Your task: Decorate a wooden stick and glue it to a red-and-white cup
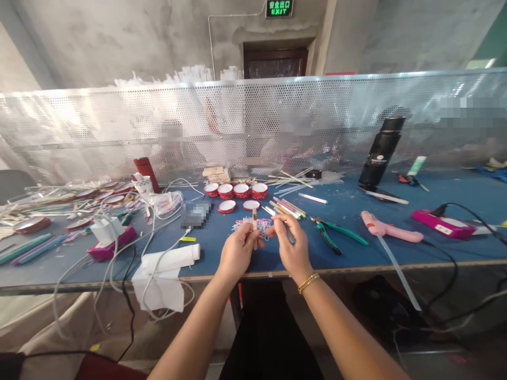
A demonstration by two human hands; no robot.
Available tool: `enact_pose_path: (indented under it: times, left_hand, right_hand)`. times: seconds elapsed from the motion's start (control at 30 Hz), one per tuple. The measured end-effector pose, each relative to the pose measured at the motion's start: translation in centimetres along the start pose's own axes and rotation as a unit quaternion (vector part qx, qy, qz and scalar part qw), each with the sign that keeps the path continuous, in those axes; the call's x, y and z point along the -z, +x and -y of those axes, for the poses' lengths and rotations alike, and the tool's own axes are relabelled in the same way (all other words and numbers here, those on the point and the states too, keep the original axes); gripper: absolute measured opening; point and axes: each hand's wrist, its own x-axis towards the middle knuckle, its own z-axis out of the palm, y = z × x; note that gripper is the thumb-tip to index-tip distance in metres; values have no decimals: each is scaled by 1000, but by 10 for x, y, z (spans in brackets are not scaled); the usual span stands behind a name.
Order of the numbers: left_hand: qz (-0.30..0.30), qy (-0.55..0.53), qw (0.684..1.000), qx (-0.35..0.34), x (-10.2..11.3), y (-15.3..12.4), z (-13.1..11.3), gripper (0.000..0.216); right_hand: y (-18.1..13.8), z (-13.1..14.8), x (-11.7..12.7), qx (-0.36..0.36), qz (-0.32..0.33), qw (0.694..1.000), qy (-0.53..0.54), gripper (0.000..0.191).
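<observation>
Stick (254, 221) upright in left hand's (237, 248) pinch, right hand (292, 244) just beside it

Take the stick as the middle of the clock, with twelve toward the perforated screen (253, 105). It is pale and narrow, with a brownish patch near its upper end, and it is held above the near edge of the blue table (214, 253). The left hand comes in from seven o'clock, thumb and fingers pressed on the stick. The right hand sits at three to four o'clock, its fingers bent and a gold bracelet (308, 283) on its wrist; something greyish shows in the curl of those fingers, but I cannot tell whether the hand is gripping it.

Right behind the hands, toward twelve, lies a pile of coloured bands (242, 221). Beyond it, between eleven and twelve, red tubs (241, 189) with white tops stand in a row of four, with two more in front. Pens (289, 207) lie close by at two o'clock, and a black bottle (381, 150) stands farther out that way. At three are green-handled pliers (330, 232), then a pink glue gun (390, 229), then a purple power strip (443, 224). A white roll (170, 257) lies at eight, and a red bottle (147, 174) stands at ten
</observation>
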Motion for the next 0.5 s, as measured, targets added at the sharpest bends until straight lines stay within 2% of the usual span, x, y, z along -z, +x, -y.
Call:
enact_pose_path:
  times: [0.1, 0.27, 0.5]
  left_hand:
    - [23, -23, 999, -8, -1, -1, 0, 31]
    - [64, -62, 996, 21, 1, -2, 0, 29]
    - [89, 15, 995, 40, 4, -2, 2, 38]
  right_hand:
    - [2, -1, -1, 20, 35, 998, -42, 11]
    - [4, 2, -2, 20, 62, 997, -50, 14]
    - [5, 0, -3, -16, 77, 997, -28, 19]
